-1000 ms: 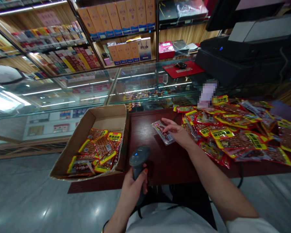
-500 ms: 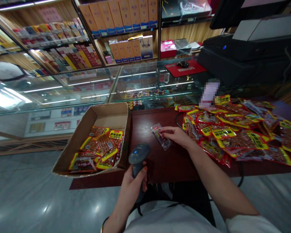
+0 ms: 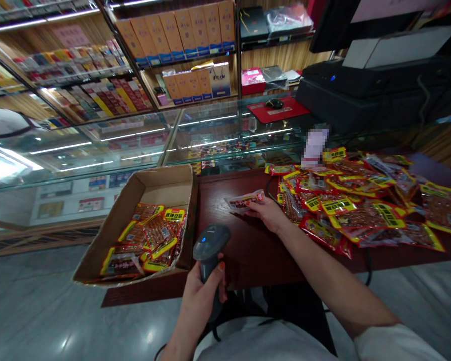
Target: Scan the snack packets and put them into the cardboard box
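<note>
My left hand (image 3: 203, 291) is wrapped round the handle of a grey barcode scanner (image 3: 211, 241), its head upright and a small blue light on top. My right hand (image 3: 268, 213) pinches a small clear snack packet (image 3: 244, 200) by its right end, holding it tilted just above the dark wooden table (image 3: 225, 185). To the left stands an open cardboard box (image 3: 165, 188) with several red and yellow snack packets (image 3: 156, 233) inside. A large heap of similar snack packets (image 3: 361, 213) lies to the right of my right hand.
Behind the table runs a glass display counter (image 3: 135, 135). On it are a black mouse (image 3: 274, 103) on a red mat (image 3: 259, 114) and a black checkout machine (image 3: 361, 95). Shelves of boxed goods (image 3: 176, 35) line the back. A person's white sleeve (image 3: 5, 123) shows at far left.
My right hand has picked the small packet up off the table and turned it, so it now lies more level. The scanner stays in my left hand. The view has shifted slightly.
</note>
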`<state>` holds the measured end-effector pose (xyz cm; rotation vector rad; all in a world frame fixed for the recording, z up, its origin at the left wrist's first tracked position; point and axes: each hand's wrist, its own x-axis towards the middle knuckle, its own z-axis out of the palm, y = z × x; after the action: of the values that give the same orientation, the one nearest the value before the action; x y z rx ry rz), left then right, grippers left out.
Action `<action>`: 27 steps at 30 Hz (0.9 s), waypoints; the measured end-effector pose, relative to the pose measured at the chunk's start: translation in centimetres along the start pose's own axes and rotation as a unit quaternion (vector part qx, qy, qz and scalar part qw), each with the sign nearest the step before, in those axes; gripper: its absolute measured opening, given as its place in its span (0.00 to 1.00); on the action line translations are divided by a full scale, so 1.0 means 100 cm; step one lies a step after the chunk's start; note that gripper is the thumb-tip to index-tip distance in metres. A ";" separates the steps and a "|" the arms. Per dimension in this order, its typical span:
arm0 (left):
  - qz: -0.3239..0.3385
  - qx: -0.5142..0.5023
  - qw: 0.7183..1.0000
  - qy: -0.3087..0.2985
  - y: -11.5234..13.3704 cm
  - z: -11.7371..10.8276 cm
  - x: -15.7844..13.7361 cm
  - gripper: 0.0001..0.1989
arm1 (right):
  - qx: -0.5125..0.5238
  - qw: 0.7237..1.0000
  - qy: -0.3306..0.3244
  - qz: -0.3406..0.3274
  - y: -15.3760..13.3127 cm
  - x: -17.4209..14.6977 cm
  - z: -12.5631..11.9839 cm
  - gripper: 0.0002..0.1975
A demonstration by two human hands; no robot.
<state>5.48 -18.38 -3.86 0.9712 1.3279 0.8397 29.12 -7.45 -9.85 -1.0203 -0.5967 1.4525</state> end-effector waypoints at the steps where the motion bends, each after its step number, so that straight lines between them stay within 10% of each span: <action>1: 0.000 -0.006 1.000 0.002 0.002 0.001 -0.001 0.26 | 0.012 1.000 0.011 -0.004 0.001 0.001 0.001 0.17; 27: 0.010 -0.029 1.000 -0.002 0.004 -0.001 0.005 0.25 | 0.071 0.996 -0.051 0.019 0.000 0.002 0.005 0.15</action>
<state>5.48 -17.80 -3.66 0.9412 1.2851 0.8871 28.69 -7.16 -9.66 -0.8550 -0.5417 1.5642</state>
